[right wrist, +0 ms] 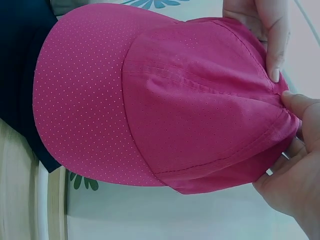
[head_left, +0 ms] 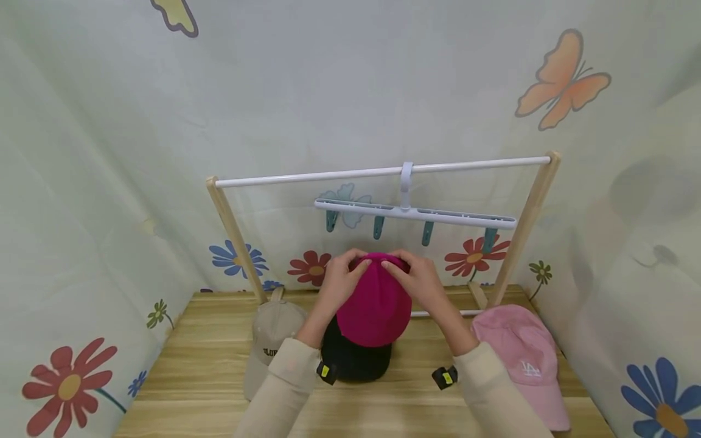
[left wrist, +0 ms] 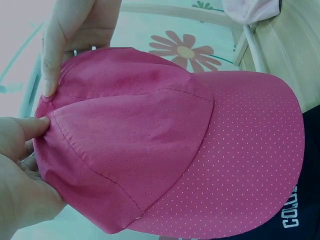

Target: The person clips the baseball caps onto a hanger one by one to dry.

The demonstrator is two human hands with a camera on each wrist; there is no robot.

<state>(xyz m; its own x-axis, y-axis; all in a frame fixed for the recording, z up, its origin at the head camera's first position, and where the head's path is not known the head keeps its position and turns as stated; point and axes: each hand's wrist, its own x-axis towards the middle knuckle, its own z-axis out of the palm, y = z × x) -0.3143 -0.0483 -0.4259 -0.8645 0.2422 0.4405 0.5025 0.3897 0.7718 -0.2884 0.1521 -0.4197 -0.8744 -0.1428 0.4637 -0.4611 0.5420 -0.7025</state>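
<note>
We see the left hand [head_left: 341, 280] and right hand [head_left: 420, 281] pinching the magenta baseball cap [head_left: 378, 310] by its crown above the desk [head_left: 191, 365], presumably to balance it, brim [left wrist: 250, 155] toward the near edge. A black cap [head_left: 356, 360] lies beneath; we find the beige cap [head_left: 278, 322] near the left edge and the pink cap [head_left: 515, 344] near the right, apparently spaced for elbow room.
</note>
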